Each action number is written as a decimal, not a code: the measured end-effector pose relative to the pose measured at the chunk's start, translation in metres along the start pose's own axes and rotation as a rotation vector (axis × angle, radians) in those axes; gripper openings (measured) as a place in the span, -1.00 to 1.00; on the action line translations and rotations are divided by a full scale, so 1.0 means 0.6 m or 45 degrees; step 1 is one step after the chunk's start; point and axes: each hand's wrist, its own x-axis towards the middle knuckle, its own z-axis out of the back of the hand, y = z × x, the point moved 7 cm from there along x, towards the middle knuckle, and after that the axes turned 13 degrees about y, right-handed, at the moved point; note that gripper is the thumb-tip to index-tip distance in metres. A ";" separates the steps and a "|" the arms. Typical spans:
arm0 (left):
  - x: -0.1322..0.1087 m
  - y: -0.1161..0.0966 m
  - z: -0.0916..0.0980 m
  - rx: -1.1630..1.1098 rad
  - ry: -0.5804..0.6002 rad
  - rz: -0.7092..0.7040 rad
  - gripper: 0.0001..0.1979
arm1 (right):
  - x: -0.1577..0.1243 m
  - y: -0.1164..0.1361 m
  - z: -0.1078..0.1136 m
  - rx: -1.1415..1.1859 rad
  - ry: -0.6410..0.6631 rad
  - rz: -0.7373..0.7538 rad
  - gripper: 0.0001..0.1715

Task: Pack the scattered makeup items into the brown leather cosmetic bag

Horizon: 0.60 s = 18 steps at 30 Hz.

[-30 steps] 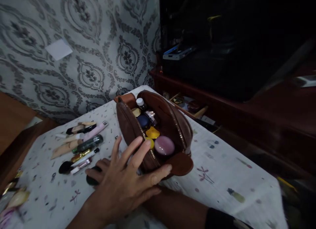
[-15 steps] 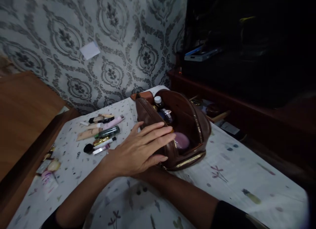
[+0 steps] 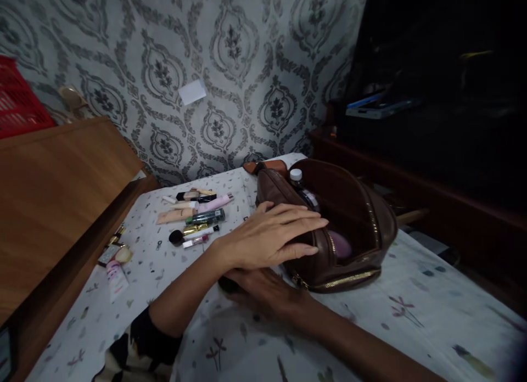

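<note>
A brown leather bag (image 3: 288, 191) stands unzipped on the patterned tablecloth. Inside it I see a white-capped bottle (image 3: 296, 176) and a smooth pink rounded item (image 3: 340, 243). My left hand (image 3: 274, 236) lies flat over the bag's near edge, fingers stretched out toward the opening. Beneath my left wrist, my right hand (image 3: 265, 290) passes across, its fingers curled and partly hidden. Something dark shows at its fingertips, too dim to name. Left of both hands lies a group of cosmetics, among them a green tube (image 3: 208, 216), a makeup brush (image 3: 177, 237) and a lilac tube (image 3: 216, 203).
A pink-and-white tube (image 3: 117, 276) and a few small items lie by the table's left edge, next to a wooden panel (image 3: 61, 190). An orange-brown case (image 3: 274, 166) sits behind the bag. A red basket (image 3: 20, 99) is at far left, a dark cabinet (image 3: 329, 146) at right.
The view has swung left, so everything sits farther right. My right hand, earlier mostly hidden behind my left, now shows below the left wrist, drawn leftward from the bag. My left hand stays on the bag.
</note>
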 end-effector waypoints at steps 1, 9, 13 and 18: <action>0.001 0.001 0.000 -0.012 0.001 0.000 -0.55 | -0.007 -0.002 -0.005 -0.031 0.037 -0.015 -0.48; -0.010 0.005 -0.009 -0.060 -0.082 0.004 -0.56 | -0.140 0.014 0.029 -0.074 0.032 -0.294 -0.32; -0.019 0.005 -0.025 -0.089 -0.147 0.007 -0.55 | -0.198 0.035 0.116 0.063 -0.291 -0.264 -0.39; -0.027 0.006 -0.045 -0.119 -0.218 0.017 -0.52 | -0.223 0.049 0.205 0.229 -0.536 -0.289 -0.40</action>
